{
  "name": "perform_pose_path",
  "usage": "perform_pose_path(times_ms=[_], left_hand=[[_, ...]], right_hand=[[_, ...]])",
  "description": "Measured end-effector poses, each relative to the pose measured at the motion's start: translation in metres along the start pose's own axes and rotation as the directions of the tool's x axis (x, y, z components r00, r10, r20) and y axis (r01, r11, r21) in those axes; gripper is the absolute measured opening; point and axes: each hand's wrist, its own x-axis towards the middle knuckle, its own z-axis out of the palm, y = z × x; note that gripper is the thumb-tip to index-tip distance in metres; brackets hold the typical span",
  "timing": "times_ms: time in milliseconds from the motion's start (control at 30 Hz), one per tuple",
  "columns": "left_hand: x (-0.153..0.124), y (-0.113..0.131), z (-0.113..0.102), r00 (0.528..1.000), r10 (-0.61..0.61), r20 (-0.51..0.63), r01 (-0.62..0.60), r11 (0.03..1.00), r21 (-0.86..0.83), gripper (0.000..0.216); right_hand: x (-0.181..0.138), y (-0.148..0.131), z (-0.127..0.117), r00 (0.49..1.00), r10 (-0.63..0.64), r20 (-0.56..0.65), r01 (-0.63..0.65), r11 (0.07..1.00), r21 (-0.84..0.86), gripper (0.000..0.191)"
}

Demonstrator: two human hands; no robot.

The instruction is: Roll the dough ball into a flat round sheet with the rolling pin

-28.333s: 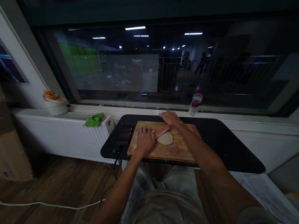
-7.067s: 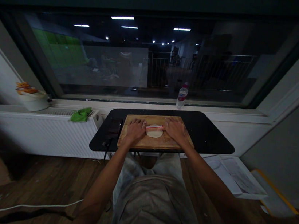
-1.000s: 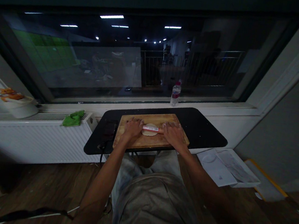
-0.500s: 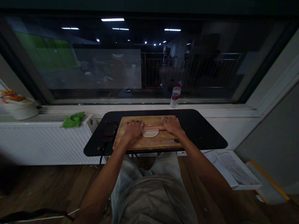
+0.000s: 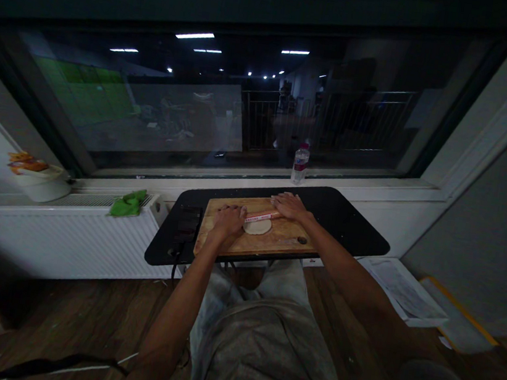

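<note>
A thin rolling pin (image 5: 258,218) with red and white print lies slanted across a wooden board (image 5: 245,251), its right end farther from me. Just in front of it, touching or very close, is a flat round of pale dough (image 5: 258,227). My left hand (image 5: 230,217) rests palm down over the pin's left end, fingers stretched forward. Over the right end lies my right hand (image 5: 289,205), also palm down with fingers extended. Both hands cover the pin's ends, so these are hidden.
The board lies on a black tabletop (image 5: 346,227) by a window. Dark blocky items (image 5: 188,225) sit left of the board. A bottle (image 5: 300,164) stands on the sill, a green cloth (image 5: 128,202) on the radiator (image 5: 83,242). A white box (image 5: 408,291) is at the right.
The pin has tilted, its right end going away from me as my right hand slid slightly forward and left. More of the dough shows in front of it. The view has shifted slightly.
</note>
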Motion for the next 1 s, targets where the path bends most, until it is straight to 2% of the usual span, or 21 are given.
perform_pose_path(times_ms=[133, 267, 500, 633, 800, 1000], left_hand=[[0.001, 0.000, 0.001, 1.000, -0.014, -0.009, 0.014, 1.000, -0.012, 0.046], [0.003, -0.002, 0.002, 0.999, 0.035, -0.015, -0.034, 0.999, 0.026, 0.045], [0.003, -0.002, 0.000, 1.000, 0.020, 0.001, -0.020, 0.999, 0.032, 0.046], [-0.002, 0.000, -0.001, 1.000, 0.008, 0.007, -0.008, 1.000, -0.001, 0.046], [-0.017, 0.003, 0.002, 0.996, 0.036, -0.080, -0.037, 0.999, -0.012, 0.045], [-0.027, 0.010, 0.004, 0.995, -0.054, -0.088, 0.044, 0.992, -0.114, 0.051]], right_hand=[[-0.004, 0.002, 0.002, 1.000, -0.006, 0.000, 0.006, 0.999, -0.035, 0.063], [-0.009, 0.005, 0.009, 0.999, -0.026, -0.030, 0.024, 0.997, -0.072, 0.066], [-0.021, 0.007, 0.015, 0.987, -0.132, -0.097, 0.118, 0.983, -0.138, 0.060], [-0.023, 0.005, 0.014, 0.987, -0.129, -0.093, 0.119, 0.988, -0.100, 0.062], [-0.025, 0.002, 0.011, 0.993, -0.097, -0.064, 0.092, 0.993, -0.069, 0.062], [-0.026, 0.000, 0.009, 0.998, -0.065, -0.014, 0.064, 0.997, -0.043, 0.061]])
